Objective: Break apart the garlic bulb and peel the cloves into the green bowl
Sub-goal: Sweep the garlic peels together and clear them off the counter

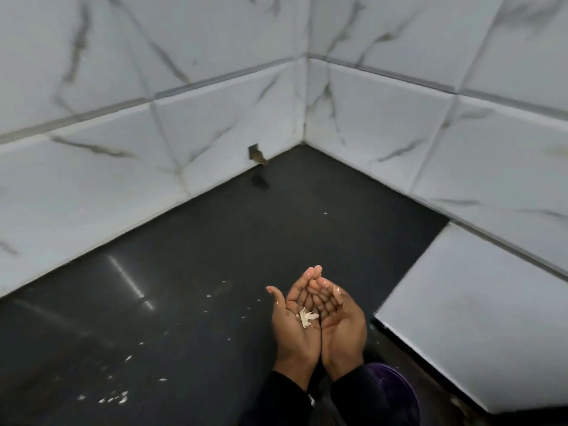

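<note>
My left hand (pixel 293 330) and my right hand (pixel 341 324) are held palm up, side by side and touching, cupped together above the black counter (pixel 184 287). A small heap of pale garlic skin (pixel 306 317) lies in my left palm near where the two hands meet. The fingers are loosely bent upward and grip nothing. No garlic bulb, clove or green bowl is in view.
Small white skin flakes (pixel 113 398) are scattered over the counter, mostly at the front left. White marble-look tiled walls (pixel 153 149) close off the corner. A raised tiled ledge (pixel 476 318) stands at the right. A purple round object (pixel 396 392) sits under my right sleeve.
</note>
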